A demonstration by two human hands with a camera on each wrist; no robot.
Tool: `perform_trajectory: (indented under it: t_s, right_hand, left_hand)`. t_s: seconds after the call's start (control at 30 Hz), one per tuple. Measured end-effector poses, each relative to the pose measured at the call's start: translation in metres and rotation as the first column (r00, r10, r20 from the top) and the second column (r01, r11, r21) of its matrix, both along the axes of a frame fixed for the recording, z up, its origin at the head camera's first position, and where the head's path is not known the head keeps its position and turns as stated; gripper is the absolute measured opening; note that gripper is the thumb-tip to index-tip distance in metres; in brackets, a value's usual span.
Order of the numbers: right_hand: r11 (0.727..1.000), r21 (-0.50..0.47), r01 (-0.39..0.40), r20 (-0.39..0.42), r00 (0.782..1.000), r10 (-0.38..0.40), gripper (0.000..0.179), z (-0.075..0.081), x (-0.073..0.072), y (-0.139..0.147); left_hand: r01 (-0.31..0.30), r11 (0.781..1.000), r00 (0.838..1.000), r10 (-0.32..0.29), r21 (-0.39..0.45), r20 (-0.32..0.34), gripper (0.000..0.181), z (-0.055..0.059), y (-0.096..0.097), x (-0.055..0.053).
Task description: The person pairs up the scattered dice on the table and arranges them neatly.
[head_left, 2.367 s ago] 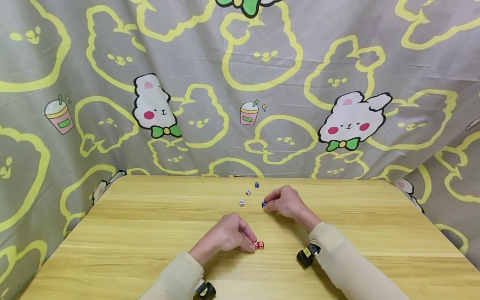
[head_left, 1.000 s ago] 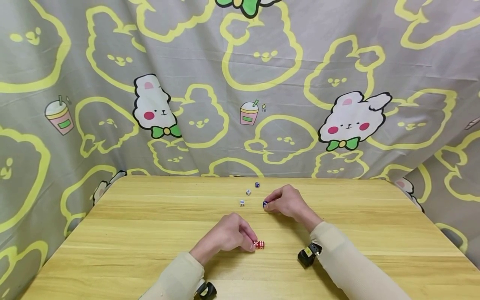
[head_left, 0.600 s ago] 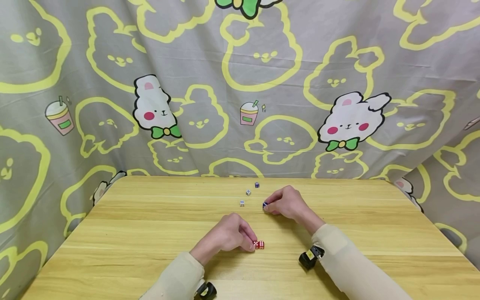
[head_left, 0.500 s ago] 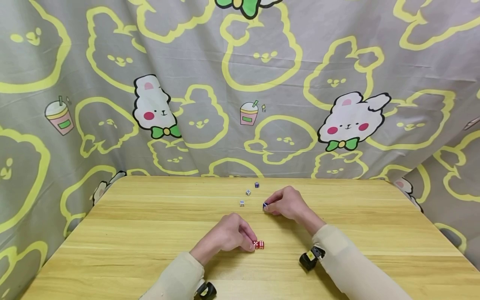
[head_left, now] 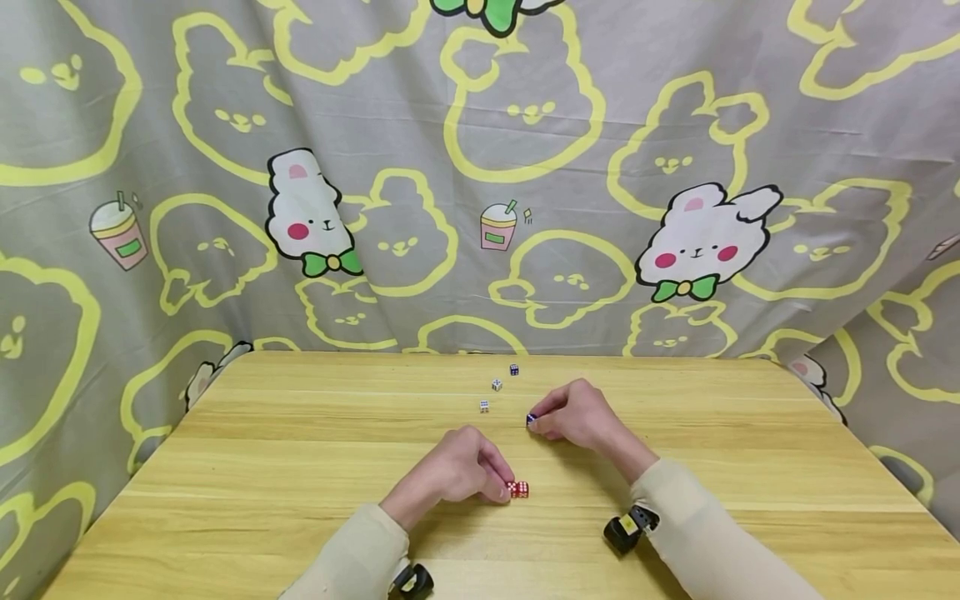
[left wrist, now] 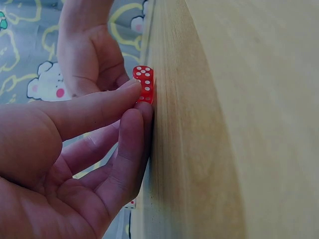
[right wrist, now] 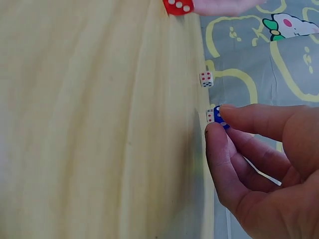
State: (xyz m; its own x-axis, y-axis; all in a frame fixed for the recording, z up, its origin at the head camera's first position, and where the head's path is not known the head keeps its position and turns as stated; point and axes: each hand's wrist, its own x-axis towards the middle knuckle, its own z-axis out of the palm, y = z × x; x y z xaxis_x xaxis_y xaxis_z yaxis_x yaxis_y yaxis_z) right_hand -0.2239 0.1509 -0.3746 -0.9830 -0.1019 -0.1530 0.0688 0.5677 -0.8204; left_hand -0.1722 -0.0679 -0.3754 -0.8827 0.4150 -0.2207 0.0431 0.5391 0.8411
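Observation:
Two red dice [head_left: 522, 489] sit side by side on the wooden table. My left hand [head_left: 459, 467] pinches the nearer one at its left side between thumb and fingertips. White pips show on the red dice [left wrist: 143, 72] in the left wrist view, partly covered by the thumb. Farther back and to the right, my right hand [head_left: 581, 414] pinches a blue die [head_left: 531, 420] between thumb and index finger. The fingers hide part of this blue die [right wrist: 219, 117] in the right wrist view.
Two white dice, a nearer one [head_left: 484, 407] and a farther one [head_left: 497, 385], lie left of my right hand. Another blue die [head_left: 513, 369] sits near the table's back edge. A grey patterned curtain [head_left: 420, 250] hangs behind the table [head_left: 285, 467].
My right hand has drawn slightly nearer along the table with the blue die in its fingers. The left hand and the red dice have stayed in place.

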Motion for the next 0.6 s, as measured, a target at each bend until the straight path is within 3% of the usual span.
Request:
perform_trajectory:
  t_s: [0.6]
  right_hand:
    - [1.000,0.010,-0.029,0.029,0.999,0.029,0.011,-0.003,0.018,-0.003]
  left_hand:
    - [0.000,1.000,1.000,0.000,0.001,-0.003,0.016,0.000,0.000,-0.001]
